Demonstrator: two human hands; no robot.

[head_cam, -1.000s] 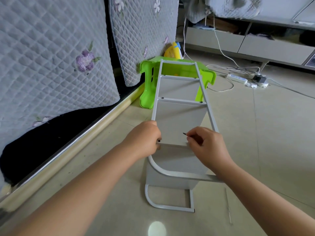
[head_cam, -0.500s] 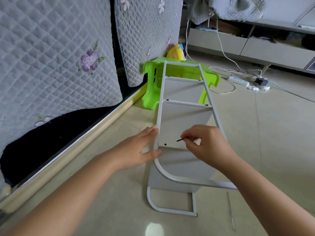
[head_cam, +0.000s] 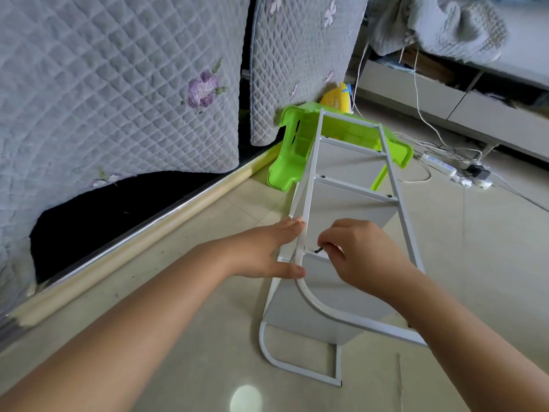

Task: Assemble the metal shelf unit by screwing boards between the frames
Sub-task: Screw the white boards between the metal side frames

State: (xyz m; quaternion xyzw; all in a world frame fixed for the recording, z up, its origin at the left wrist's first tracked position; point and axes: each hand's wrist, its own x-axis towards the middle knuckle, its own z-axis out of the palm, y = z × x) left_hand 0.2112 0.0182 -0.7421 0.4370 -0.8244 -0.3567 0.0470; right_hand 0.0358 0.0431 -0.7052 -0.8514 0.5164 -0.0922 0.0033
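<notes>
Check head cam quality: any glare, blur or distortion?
Head view: round glare spot on the floor tiles; wide-angle bending at the edges; blanket top right smeared; hands sharp, right hand pinching a small dark screw, left hand evenly lit.

White shelf frame [head_cam: 398,209], lime-green stool [head_cam: 294,156], grey quilted covers [head_cam: 104,93] with purple flowers

I'm seeing the tiled floor [head_cam: 475,263] carrying the shelf unit [head_cam: 312,316] lying on its side, a green stool [head_cam: 285,171], a power strip [head_cam: 439,166] with cables, and possibly a thin rod [head_cam: 401,379].
</notes>
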